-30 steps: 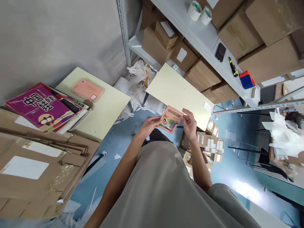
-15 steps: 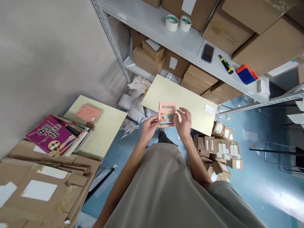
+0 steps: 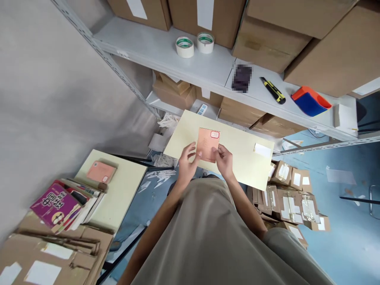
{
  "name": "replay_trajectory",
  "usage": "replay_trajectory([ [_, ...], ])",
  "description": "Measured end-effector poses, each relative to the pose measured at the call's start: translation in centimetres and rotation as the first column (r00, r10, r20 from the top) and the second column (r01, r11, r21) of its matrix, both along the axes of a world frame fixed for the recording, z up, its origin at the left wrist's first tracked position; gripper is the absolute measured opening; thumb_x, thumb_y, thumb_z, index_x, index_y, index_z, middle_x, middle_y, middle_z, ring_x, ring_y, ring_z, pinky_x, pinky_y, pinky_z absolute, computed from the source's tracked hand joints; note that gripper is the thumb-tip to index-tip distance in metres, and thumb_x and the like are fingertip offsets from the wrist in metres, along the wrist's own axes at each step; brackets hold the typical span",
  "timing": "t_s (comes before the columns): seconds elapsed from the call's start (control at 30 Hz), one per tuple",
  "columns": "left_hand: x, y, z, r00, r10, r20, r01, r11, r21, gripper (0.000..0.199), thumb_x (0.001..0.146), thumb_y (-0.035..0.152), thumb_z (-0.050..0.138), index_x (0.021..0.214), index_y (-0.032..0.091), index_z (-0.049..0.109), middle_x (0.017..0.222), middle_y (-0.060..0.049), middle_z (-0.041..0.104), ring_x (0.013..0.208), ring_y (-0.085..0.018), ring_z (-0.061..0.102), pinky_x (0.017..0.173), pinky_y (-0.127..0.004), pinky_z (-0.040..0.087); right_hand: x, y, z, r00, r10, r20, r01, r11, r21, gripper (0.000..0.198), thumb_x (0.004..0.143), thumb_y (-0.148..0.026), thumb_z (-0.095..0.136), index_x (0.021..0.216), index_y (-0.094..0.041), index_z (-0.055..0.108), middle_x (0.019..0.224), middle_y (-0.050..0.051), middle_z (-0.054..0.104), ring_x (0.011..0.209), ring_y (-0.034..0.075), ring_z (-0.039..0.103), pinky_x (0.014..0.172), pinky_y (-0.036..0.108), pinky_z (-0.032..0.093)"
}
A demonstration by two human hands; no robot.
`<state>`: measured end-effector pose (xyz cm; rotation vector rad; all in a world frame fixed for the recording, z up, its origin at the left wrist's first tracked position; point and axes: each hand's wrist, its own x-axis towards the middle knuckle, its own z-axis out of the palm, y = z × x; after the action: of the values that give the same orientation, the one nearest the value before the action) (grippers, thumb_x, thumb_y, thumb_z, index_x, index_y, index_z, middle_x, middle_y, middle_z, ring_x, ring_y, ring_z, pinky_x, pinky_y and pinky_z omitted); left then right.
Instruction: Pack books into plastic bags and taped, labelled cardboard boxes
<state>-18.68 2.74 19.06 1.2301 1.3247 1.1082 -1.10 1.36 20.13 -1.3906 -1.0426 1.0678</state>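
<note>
A small pink booklet (image 3: 208,140) is held up before me over the pale tabletop, its plain face with a red-outlined label in the upper right corner towards me. My right hand (image 3: 225,160) pinches its lower right edge, thumb on the near face. Beside the left edge is my left hand (image 3: 187,162), its fingers apart and its thumb tip at the booklet's edge. Whether that thumb presses on it I cannot tell.
The pale table (image 3: 237,150) stands against a grey shelf (image 3: 142,47) with boxes, tape rolls (image 3: 184,46) and a yellow cutter (image 3: 273,90). On the left table lie another pink booklet (image 3: 101,171) and stacked books (image 3: 56,206). Cartons (image 3: 289,202) cover the floor at right.
The booklet has turned from its picture cover to its plain face. My right hand has closed on its right edge, while my left fingers have opened from it. The view has shifted.
</note>
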Motion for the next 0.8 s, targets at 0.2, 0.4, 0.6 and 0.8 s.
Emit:
replay_trajectory([
  [0.2,0.8,3.1,-0.1,0.957,-0.133,0.256,0.202,0.944,-0.263,0.064,0.092,0.075,0.084,0.124,0.020,0.086,0.127,-0.014,0.086,0.124,-0.035,0.081,0.113,-0.049,0.064,4.0,2.3,-0.2,0.986,0.076,-0.151,-0.085,0.995,-0.051,0.056,0.101,-0.076,0.072,0.120,-0.025,0.083,0.093,0.004,0.083,0.081,0.022,0.076,0.073,0.033,0.063],
  [0.4,1.8,4.8,0.2,0.983,-0.045,0.181,0.095,0.955,-0.280,0.064,0.084,0.074,0.090,0.118,0.019,0.090,0.114,-0.010,0.089,0.114,-0.034,0.083,0.103,-0.047,0.068,4.8,4.2,-1.9,0.996,-0.008,-0.088,0.001,0.997,-0.072,0.058,0.102,-0.073,0.072,0.132,-0.025,0.081,0.115,0.010,0.088,0.106,0.028,0.084,0.091,0.041,0.071],
  [0.6,3.7,5.0,1.7,0.998,-0.057,0.011,0.058,0.992,-0.109,0.048,0.097,0.062,0.082,0.124,0.023,0.091,0.121,-0.007,0.089,0.115,-0.033,0.082,0.106,-0.045,0.067,2.8,5.1,-1.1,0.996,-0.074,0.053,0.078,0.993,-0.083,0.052,0.102,-0.066,0.075,0.135,-0.026,0.080,0.144,0.014,0.082,0.136,0.034,0.079,0.110,0.050,0.070],
  [0.8,5.3,4.6,2.1,0.974,-0.167,-0.157,0.183,0.978,0.095,0.033,0.098,0.046,0.084,0.127,0.031,0.090,0.141,-0.009,0.083,0.131,-0.035,0.078,0.120,-0.053,0.062,2.1,5.8,-0.1,0.996,-0.022,-0.089,0.014,0.996,-0.088,0.048,0.099,-0.071,0.076,0.107,-0.024,0.081,0.096,0.005,0.083,0.084,0.023,0.080,0.075,0.035,0.069],
])
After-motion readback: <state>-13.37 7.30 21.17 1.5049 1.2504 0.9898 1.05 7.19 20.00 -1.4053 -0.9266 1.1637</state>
